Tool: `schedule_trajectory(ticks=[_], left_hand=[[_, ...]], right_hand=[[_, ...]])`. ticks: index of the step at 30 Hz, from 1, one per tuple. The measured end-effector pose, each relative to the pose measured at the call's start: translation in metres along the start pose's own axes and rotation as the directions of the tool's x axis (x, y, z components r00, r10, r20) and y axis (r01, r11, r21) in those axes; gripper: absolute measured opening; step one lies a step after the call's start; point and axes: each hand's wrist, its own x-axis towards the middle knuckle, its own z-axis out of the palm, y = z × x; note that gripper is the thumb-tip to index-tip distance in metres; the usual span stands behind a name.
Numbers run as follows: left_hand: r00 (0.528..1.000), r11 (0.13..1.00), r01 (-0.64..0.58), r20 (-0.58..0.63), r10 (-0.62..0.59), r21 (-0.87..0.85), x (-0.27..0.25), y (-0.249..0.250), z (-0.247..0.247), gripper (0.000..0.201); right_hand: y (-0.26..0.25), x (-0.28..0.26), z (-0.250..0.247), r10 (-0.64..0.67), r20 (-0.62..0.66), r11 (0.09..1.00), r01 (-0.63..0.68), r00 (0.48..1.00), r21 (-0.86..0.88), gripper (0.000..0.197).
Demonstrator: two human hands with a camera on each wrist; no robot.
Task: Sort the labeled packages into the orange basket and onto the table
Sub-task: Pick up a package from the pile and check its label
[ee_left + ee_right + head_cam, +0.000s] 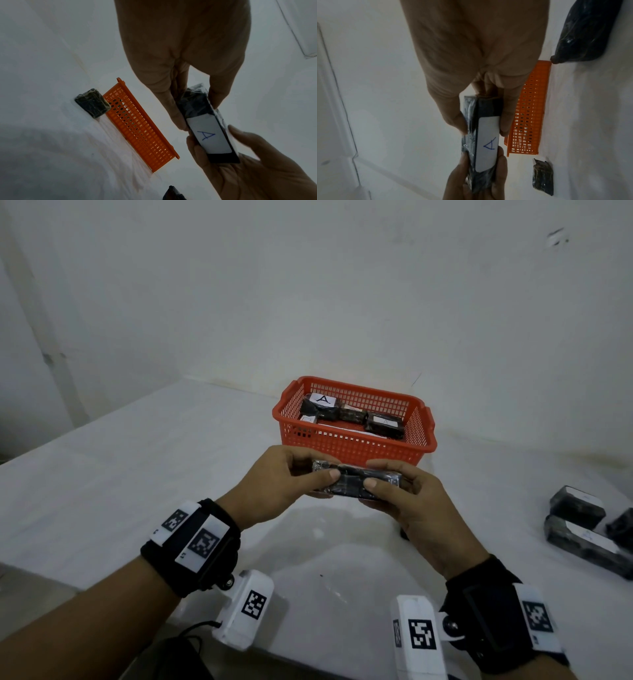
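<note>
Both hands hold one black wrapped package (352,484) level above the table, just in front of the orange basket (352,445). My left hand (327,470) pinches its left end and my right hand (373,474) pinches its right end. In the wrist views the package (197,102) (471,135) shows a white label (209,136) on its underside, marked "A" in blue. That label (488,142) faces away from the head camera. Inside the basket lie several black packages; two show "A" labels (322,399) (385,422).
Three black packages (577,506) (582,544) (621,529) lie on the white table (137,474) at the far right. Another small package (92,103) sits beside the basket's end. The basket stands close to the wall. The table's near edge runs under my wrists.
</note>
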Motion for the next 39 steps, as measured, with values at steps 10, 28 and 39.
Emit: schedule_trajectory(ticks=[10, 28, 39], left_hand=[[1.000, 0.999, -0.014, -0.012, 0.014, -0.037, -0.001, 0.000, 0.000, 0.021], [0.999, 0.999, -0.036, 0.033, 0.035, 0.034, 0.001, -0.001, 0.000, 0.037], [0.999, 0.999, 0.043, 0.024, -0.042, -0.026, 0.001, -0.001, 0.006, 0.034]], right_hand=[[0.000, -0.002, -0.002, -0.022, 0.008, 0.997, 0.022, 1.000, -0.074, 0.040], [-0.001, -0.005, -0.006, 0.031, 0.006, 0.999, -0.031, 0.999, -0.014, 0.041], [-0.004, 0.003, -0.005, 0.056, -0.062, 0.998, -0.053, 0.997, 0.044, 0.025]])
